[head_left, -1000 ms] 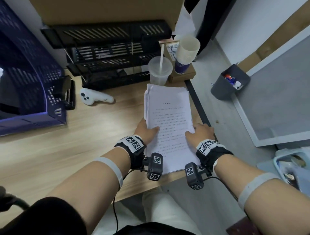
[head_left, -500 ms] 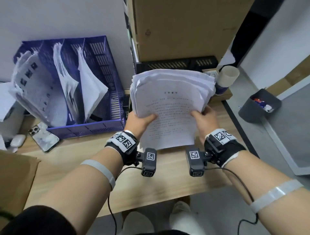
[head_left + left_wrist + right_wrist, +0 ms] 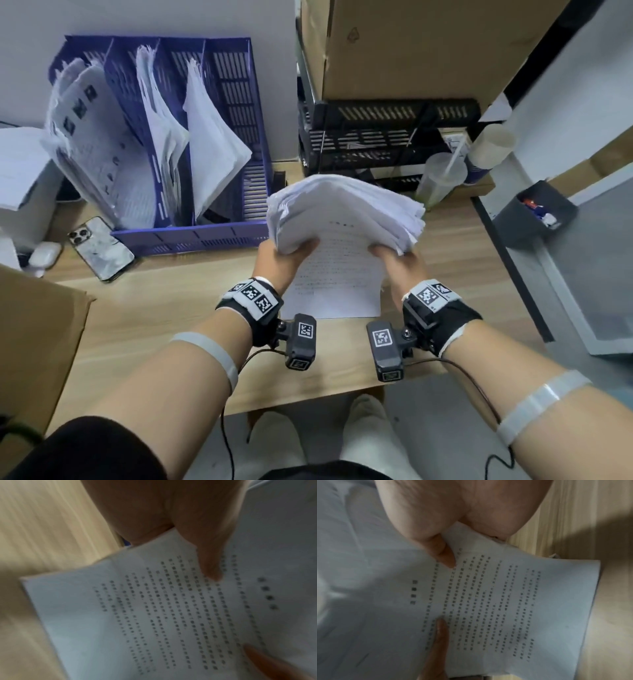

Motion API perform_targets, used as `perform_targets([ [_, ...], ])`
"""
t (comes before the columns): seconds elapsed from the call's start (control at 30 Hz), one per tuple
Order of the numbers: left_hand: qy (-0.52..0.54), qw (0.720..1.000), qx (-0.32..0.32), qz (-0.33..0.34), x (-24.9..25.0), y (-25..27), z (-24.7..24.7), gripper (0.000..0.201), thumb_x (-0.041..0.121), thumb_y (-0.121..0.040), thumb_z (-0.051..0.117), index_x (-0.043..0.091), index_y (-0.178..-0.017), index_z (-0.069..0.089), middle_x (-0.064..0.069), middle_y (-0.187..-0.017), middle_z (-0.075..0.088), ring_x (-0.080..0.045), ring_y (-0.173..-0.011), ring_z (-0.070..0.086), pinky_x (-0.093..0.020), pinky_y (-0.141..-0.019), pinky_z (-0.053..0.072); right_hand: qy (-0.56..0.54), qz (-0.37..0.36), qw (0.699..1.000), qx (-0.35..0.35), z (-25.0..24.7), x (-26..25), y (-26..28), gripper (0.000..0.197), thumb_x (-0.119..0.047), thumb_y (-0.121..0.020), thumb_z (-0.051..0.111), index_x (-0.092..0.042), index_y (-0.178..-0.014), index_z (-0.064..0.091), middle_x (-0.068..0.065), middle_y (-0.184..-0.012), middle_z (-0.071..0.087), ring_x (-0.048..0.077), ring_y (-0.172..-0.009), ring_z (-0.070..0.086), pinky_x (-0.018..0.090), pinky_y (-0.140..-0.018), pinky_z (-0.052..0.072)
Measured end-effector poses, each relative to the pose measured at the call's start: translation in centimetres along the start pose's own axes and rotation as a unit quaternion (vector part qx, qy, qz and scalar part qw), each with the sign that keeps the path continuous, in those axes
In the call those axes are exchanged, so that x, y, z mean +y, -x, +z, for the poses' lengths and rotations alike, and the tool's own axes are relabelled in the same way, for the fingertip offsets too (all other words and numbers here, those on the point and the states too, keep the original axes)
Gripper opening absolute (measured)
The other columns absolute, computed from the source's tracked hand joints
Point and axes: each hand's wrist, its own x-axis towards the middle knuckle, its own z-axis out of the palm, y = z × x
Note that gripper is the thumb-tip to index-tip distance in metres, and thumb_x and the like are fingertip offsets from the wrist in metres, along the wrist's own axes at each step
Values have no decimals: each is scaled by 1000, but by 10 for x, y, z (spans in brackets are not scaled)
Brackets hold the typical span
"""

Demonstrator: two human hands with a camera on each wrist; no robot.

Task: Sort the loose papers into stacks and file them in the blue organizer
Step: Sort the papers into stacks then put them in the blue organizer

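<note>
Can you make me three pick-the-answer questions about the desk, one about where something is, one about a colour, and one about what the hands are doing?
1. Where is the phone?
A. left of the blue organizer
B. inside the black trays
C. on the floor

2. What colour is the organizer?
A. red
B. blue
C. green

3. What is happening with the paper stack?
A. lying flat, untouched
B. already filed
C. held up by both hands

Answers: 1 A, it lies on the desk at the organizer's left corner. 2 B, its walls are blue. 3 C, the left hand and right hand grip its sides.
</note>
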Motion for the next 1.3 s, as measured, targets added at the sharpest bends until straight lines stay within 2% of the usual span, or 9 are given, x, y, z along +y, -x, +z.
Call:
perform_targets([
  [0.1, 33, 995, 59, 68, 24, 2, 8, 12, 21, -82, 79, 14, -85, 71, 1, -83, 70, -1, -69, 59, -22, -66, 49, -10, -47, 999, -11, 2, -25, 0, 11, -14, -89, 68, -23, -93, 62, -13, -85, 63, 5, -83, 62, 21, -78, 48],
  [0.3, 68, 986, 62, 139, 60, 3, 15, 8, 32, -90, 69, 24, -93, 71, 4, -90, 72, 0, -80, 63, -20, -77, 54, -9, -161, 986, -38, 3, -47, 3, 20, -20, -95, 62, -22, -115, 60, -19, -103, 63, -8, -97, 58, 2, -87, 42],
  [0.4, 25, 995, -14, 94, 33, 8, 17, 24, 25, -85, 76, 23, -107, 67, 5, -101, 71, 10, -87, 67, -14, -80, 55, 57, -130, 989, -45, 4, -17, 9, 15, -16, -92, 66, -22, -104, 60, -16, -96, 62, 6, -98, 61, 9, -86, 46],
  [0.6, -17, 999, -28, 18, 7, -1, 10, 39, 33, -77, 77, 21, -111, 64, -11, -112, 71, -27, -105, 67, -48, -94, 55, 84, -48, 995, -7, -6, -6, -1, 5, -16, -91, 63, -12, -93, 65, 5, -83, 67, 17, -81, 62, 29, -74, 46],
  [0.77, -85, 993, -77, 18, -14, -2, 14, 45, 33, -78, 71, 12, -117, 64, -15, -114, 71, -29, -107, 66, -49, -94, 54, 65, 39, 997, -3, -9, 1, -2, 8, -27, -87, 68, -24, -85, 61, -11, -78, 62, 22, -87, 61, 33, -83, 49],
  [0.97, -135, 989, -43, 47, 9, -11, 1, 23, 22, -94, 64, 1, -100, 71, -11, -91, 67, -24, -88, 62, -28, -76, 44, 201, -15, 974, 105, -6, -12, -18, 55, -41, -78, 76, -4, -109, 52, 12, -111, 51, 30, -100, 56, 35, -88, 47],
  [1.13, -168, 975, -54, 135, 50, -18, -14, 18, 18, -89, 61, 16, -72, 62, -11, -74, 67, -20, -69, 56, -35, -69, 53, 154, 17, 968, -196, 43, -60, 9, 92, -61, -64, 78, -24, -135, 34, -1, -121, 61, 23, -106, 65, 45, -89, 58],
  [1.23, -201, 960, -101, 167, 74, -10, -17, 8, 29, -90, 52, 33, -87, 59, 10, -79, 65, -14, -76, 59, -27, -71, 50, 234, -73, 944, -223, 82, -93, 27, 98, -82, -58, 64, -24, -135, 48, -2, -130, 61, 19, -116, 59, 42, -101, 50],
  [1.3, -170, 961, -97, 197, 81, -10, -25, 5, 30, -93, 58, 26, -97, 58, 11, -83, 62, -11, -81, 55, -27, -85, 42, 272, -89, 940, -184, 99, -104, 32, 96, -90, -59, 49, -24, -128, 58, -3, -130, 60, 17, -120, 55, 38, -109, 40],
])
